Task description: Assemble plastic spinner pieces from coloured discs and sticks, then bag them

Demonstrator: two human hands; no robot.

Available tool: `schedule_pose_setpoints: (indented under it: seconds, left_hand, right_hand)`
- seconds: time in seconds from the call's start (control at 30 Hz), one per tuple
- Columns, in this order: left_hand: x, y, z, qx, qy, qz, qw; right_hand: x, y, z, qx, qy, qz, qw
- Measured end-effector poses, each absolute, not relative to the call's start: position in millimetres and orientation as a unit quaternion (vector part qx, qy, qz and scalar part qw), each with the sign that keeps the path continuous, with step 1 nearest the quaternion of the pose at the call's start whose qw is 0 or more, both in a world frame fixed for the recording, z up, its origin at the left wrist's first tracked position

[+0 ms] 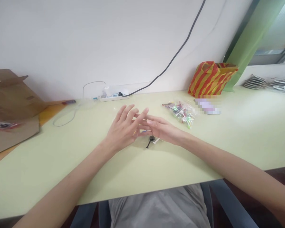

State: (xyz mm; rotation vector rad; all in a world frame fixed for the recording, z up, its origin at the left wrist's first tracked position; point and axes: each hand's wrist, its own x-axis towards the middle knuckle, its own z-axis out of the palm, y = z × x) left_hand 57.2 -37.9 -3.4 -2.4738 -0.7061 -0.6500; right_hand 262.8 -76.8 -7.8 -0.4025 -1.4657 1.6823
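Note:
My left hand (124,128) is held over the table (104,177) with its fingers spread and the back of the hand up. From the right, my right hand (165,129) reaches in with its fingers stretched out, overlapping the left hand's fingers; whether they touch I cannot tell. Neither hand visibly grips anything. Just below the fingers lie a small black piece with a round head and thin forked stem (151,139) and a similar white piece (156,141). Bits of blue and yellow show between the hands, mostly hidden.
A clear bag of small colourful pieces (180,113) lies right of my hands. Behind it are a striped red-and-yellow bag (210,79) and a blurred packet (207,106). A power strip (114,96) with a black cable (168,65) sits by the wall. A cardboard box (13,98) stands left.

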Motion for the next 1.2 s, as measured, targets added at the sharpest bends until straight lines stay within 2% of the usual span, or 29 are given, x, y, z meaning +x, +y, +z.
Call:
schedule_pose_setpoints:
  seconds: [0.07,0.17,0.2,0.27,0.33,0.4,0.57,0.7,0.87,1.07,1.2]
  left_hand:
    - [55,-34,-4,-0.901,-0.266,-0.229,0.253]
    - [44,-23,-4,-0.885,-0.317,-0.215,0.265]
    - [39,-18,-4,-0.880,-0.336,-0.209,0.264]
    - [30,-10,-4,-0.874,-0.363,-0.197,0.256]
    - [24,-3,-5,-0.873,-0.382,-0.186,0.242]
    - [22,0,-6,-0.873,-0.396,-0.177,0.224]
    - [25,-2,-7,-0.875,-0.406,-0.163,0.206]
    - [29,-7,-7,-0.881,-0.389,-0.164,0.215]
    - [34,-11,-7,-0.886,-0.365,-0.186,0.218]
    - [36,-14,-8,-0.888,-0.352,-0.214,0.205]
    - [38,-17,-7,-0.888,-0.351,-0.215,0.206]
  right_hand:
    - [270,-76,-1,-0.195,-0.637,0.612,0.426]
    - [294,-73,15,-0.323,-0.733,0.425,0.422]
    - [305,-72,20,-0.367,-0.768,0.356,0.386]
    - [326,-70,29,-0.425,-0.828,0.271,0.245]
    - [342,-68,33,-0.467,-0.843,0.245,0.106]
    - [348,-66,32,-0.496,-0.831,0.249,0.022]
    - [344,-61,24,-0.499,-0.827,0.258,-0.031]
    - [355,-60,29,-0.464,-0.837,0.291,-0.004]
    - [371,-61,41,-0.415,-0.846,0.315,0.114]
    - [353,-61,36,-0.453,-0.817,0.195,0.299]
    - [334,-65,28,-0.454,-0.815,0.111,0.343]
